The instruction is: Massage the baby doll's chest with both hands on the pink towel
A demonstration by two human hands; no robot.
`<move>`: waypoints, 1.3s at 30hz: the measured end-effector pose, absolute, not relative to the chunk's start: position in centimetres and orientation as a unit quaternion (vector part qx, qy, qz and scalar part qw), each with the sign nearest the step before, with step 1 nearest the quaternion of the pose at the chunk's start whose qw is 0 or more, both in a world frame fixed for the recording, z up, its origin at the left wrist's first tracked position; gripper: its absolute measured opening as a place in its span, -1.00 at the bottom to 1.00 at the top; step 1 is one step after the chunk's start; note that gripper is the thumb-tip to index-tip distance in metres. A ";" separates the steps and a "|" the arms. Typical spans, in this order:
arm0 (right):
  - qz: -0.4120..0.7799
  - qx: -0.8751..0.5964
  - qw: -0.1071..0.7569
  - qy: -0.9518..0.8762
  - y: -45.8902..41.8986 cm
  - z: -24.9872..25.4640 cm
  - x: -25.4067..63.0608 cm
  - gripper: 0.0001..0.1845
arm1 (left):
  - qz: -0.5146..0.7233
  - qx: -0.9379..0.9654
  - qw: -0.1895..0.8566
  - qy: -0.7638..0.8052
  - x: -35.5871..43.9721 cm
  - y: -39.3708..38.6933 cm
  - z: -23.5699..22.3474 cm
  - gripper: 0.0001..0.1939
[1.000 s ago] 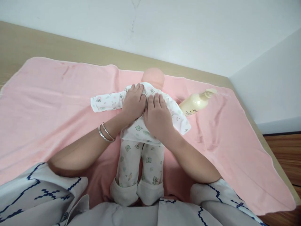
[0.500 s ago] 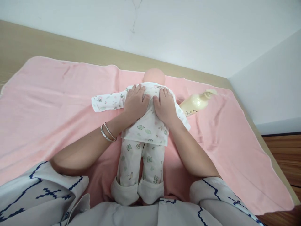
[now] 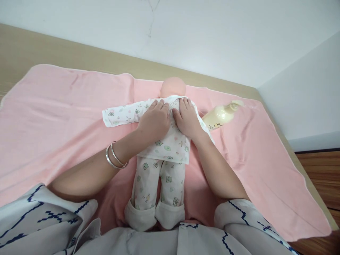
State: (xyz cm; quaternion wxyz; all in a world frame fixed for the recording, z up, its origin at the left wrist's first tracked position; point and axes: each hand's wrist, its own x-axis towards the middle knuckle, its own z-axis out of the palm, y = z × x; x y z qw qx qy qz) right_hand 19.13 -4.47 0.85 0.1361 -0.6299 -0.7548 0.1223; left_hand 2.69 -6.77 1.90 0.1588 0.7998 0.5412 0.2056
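Observation:
A baby doll (image 3: 174,86) lies on its front on a pink towel (image 3: 53,117), its bald head towards the wall. It wears a white printed top (image 3: 170,145) and matching trousers (image 3: 156,184). My left hand (image 3: 154,120) lies flat on the left side of the doll's back, fingers stretched towards the collar. My right hand (image 3: 188,118) lies flat on the right side, beside the left. Both press on the top and hold nothing. Two silver bangles (image 3: 114,160) sit on my left wrist.
A cream pump bottle (image 3: 221,115) lies on its side on the towel, just right of the doll. The towel covers a wooden table (image 3: 39,49) set against a white wall. The table's right edge drops to a wooden floor (image 3: 322,173).
My right hand has slid up the doll's back from the waist to the shoulders, level with the left. My left hand has shifted slightly up towards the collar.

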 end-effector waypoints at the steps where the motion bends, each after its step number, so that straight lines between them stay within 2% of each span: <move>1: 0.124 -0.630 0.129 -0.756 -4.5 1.0 19.1 -0.21 | 0.205 0.800 0.163 0.540 2.6 -6.8 2.3 -0.48; 7: 0.107 -0.634 0.086 -0.761 -6.5 2.7 17.6 -0.21 | 0.229 0.773 0.199 0.558 1.8 -5.0 2.4 -0.57; 11: 0.104 -0.600 0.073 -0.790 -9.4 3.7 15.9 -0.18 | 0.251 0.769 0.171 0.562 1.2 -2.6 0.0 -0.53; 15: 0.135 -0.611 0.097 -0.774 -9.5 3.8 15.6 -0.26 | 0.262 0.775 0.137 0.559 1.3 -2.3 -1.6 -0.44; 23: 0.204 -0.631 0.135 -0.736 -5.8 2.9 18.1 -0.17 | 0.169 0.802 0.157 0.550 2.6 -6.2 1.6 -0.39; 30: 0.183 -0.629 0.151 -0.741 -5.4 2.3 18.4 -0.22 | 0.174 0.790 0.209 0.550 2.5 -6.2 2.1 -0.32; 39: 0.104 -0.621 0.099 -0.771 -10.2 3.0 15.1 -0.21 | 0.273 0.741 0.165 0.591 1.8 -3.7 0.0 -0.58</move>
